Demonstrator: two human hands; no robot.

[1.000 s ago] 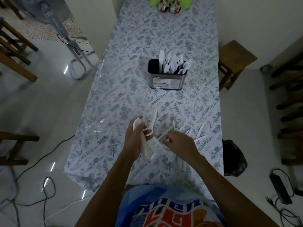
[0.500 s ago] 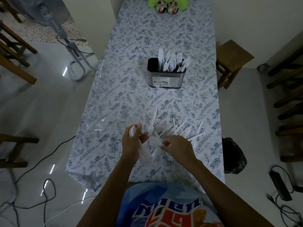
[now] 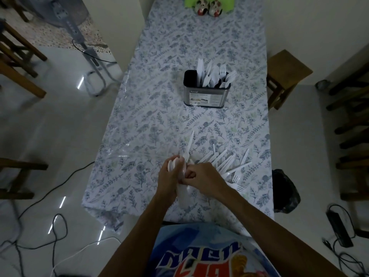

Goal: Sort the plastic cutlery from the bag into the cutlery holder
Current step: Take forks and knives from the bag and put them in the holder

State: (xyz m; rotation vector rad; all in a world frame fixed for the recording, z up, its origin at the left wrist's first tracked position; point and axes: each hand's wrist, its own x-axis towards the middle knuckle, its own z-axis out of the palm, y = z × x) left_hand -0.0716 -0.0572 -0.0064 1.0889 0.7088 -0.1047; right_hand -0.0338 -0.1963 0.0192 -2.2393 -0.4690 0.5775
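The holder [image 3: 206, 92] is part-filled; loose cutlery [image 3: 229, 164] remains on the table [image 3: 151, 120]. The left hand [image 3: 169, 180] grips spoons [image 3: 173, 163]; the right hand [image 3: 201, 176] pinches one.

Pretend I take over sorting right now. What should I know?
Left hand: shut on a bunch of white spoons, bowls pointing away from you.
Right hand: fingers curled against that bunch; whether it holds a piece of its own, I can't tell.
Cutlery holder: stands mid-table, already holding knives and forks in its middle and right parts; the left part looks empty.
Loose cutlery: still spread on the tablecloth, just right of the hands.
Left to do: drop the spoons in, probably the empty part, then sort the rest.
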